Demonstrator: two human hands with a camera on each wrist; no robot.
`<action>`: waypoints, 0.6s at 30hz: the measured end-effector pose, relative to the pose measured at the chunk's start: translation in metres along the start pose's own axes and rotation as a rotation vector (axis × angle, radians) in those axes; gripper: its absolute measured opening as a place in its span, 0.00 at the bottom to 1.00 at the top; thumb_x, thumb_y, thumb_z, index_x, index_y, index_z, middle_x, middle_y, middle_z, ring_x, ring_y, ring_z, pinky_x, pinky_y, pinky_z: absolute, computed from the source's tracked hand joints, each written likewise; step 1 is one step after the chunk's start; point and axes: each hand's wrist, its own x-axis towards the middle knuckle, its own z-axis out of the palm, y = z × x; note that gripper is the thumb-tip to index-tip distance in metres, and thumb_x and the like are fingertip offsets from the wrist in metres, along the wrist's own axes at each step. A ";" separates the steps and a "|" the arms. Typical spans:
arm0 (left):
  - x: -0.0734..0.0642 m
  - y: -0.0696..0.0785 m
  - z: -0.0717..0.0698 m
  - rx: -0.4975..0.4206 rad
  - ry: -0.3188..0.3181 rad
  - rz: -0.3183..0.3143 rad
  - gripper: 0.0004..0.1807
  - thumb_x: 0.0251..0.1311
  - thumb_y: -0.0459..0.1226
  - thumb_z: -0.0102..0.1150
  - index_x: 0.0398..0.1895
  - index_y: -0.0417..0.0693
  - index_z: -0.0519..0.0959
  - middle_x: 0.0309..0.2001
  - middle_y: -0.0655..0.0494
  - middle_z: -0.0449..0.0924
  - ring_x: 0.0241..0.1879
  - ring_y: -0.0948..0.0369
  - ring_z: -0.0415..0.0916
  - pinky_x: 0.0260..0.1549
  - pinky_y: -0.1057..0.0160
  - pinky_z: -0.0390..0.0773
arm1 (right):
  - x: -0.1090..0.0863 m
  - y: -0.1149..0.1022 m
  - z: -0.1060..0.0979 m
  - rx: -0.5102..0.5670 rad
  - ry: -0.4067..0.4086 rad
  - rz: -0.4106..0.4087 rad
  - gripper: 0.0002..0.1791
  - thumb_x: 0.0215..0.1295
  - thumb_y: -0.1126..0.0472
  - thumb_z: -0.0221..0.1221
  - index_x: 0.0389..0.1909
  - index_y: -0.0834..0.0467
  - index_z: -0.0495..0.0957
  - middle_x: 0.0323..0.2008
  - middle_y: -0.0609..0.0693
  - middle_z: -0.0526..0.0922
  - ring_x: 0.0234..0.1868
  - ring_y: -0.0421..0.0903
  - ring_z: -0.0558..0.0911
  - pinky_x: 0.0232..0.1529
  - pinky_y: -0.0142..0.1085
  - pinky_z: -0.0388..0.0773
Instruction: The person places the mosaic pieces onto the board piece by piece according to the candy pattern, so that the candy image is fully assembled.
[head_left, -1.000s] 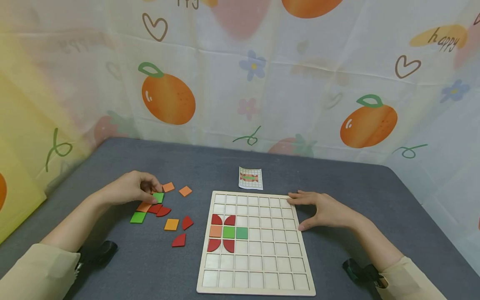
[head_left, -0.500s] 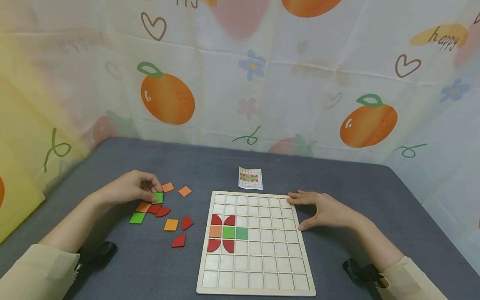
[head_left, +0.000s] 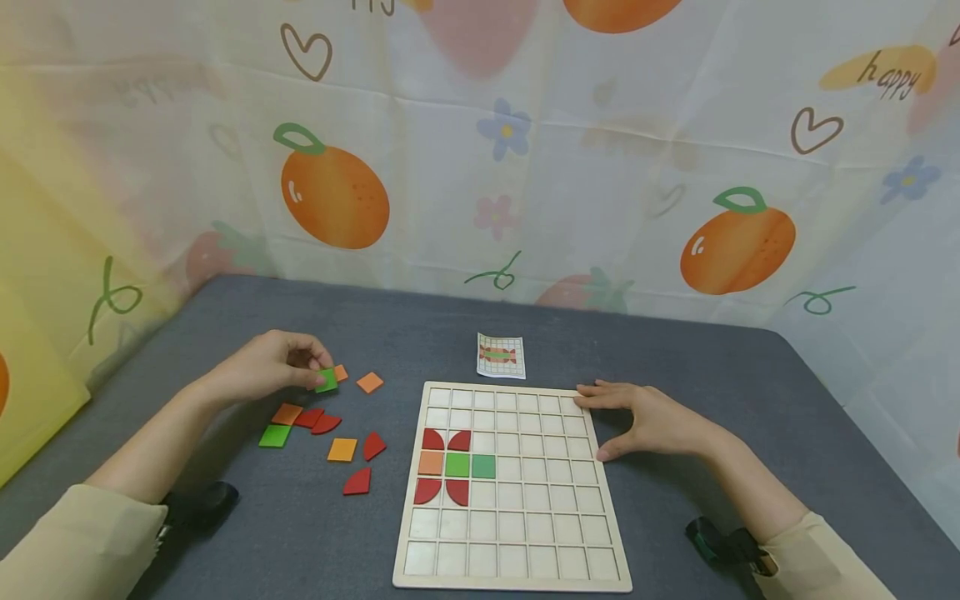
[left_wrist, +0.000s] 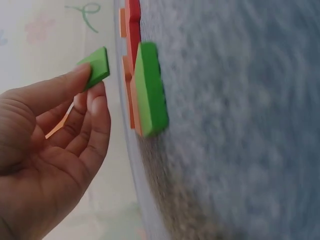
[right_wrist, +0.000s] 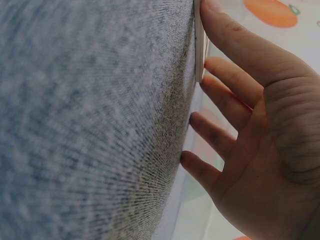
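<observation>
My left hand (head_left: 273, 367) pinches a light green square tile (left_wrist: 100, 66) between thumb and fingers, raised off the table in the left wrist view. Beneath and around that hand lie loose tiles: another green square (head_left: 275, 436), an orange tile (head_left: 287, 414) and red quarter-circles (head_left: 326, 425). My right hand (head_left: 652, 421) rests at the right edge of the wooden grid board (head_left: 555, 528), thumb and fingertips touching its rim with the fingers spread. On the board's left side sit red quarter-circles (head_left: 427, 490), an orange square (head_left: 431, 462), a light green square (head_left: 457, 464) and a darker green one (head_left: 483, 466).
Behind the board lies a small printed pattern card (head_left: 501, 357). Between the left hand and the board are a yellow-orange square (head_left: 342, 450), more red quarter-circles (head_left: 357, 481) and an orange square (head_left: 370, 382). A fruit-printed curtain (head_left: 435, 167) hangs behind the dark table (head_left: 675, 350).
My left hand has lifted the green square tile and moved it slightly right and away from the loose pile. The right hand stays in place at the board's edge.
</observation>
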 end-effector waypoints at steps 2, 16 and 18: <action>0.001 0.005 0.002 -0.002 0.001 0.006 0.10 0.62 0.39 0.64 0.43 0.46 0.80 0.36 0.53 0.83 0.33 0.64 0.77 0.35 0.65 0.79 | 0.000 0.000 0.000 0.000 0.000 -0.001 0.47 0.45 0.36 0.71 0.68 0.46 0.71 0.73 0.47 0.67 0.78 0.60 0.58 0.69 0.66 0.58; 0.011 0.049 0.027 -0.083 0.023 0.080 0.09 0.62 0.38 0.65 0.43 0.47 0.81 0.39 0.53 0.84 0.39 0.58 0.81 0.41 0.62 0.80 | -0.001 0.000 0.000 -0.002 0.002 0.000 0.46 0.45 0.36 0.72 0.68 0.46 0.71 0.73 0.47 0.67 0.78 0.60 0.58 0.69 0.66 0.58; 0.012 0.056 0.032 -0.116 0.015 0.084 0.08 0.62 0.37 0.64 0.43 0.47 0.81 0.38 0.51 0.84 0.38 0.54 0.81 0.41 0.58 0.80 | 0.000 0.000 0.000 -0.001 0.001 -0.002 0.46 0.45 0.36 0.72 0.68 0.46 0.71 0.73 0.48 0.67 0.78 0.60 0.58 0.69 0.66 0.58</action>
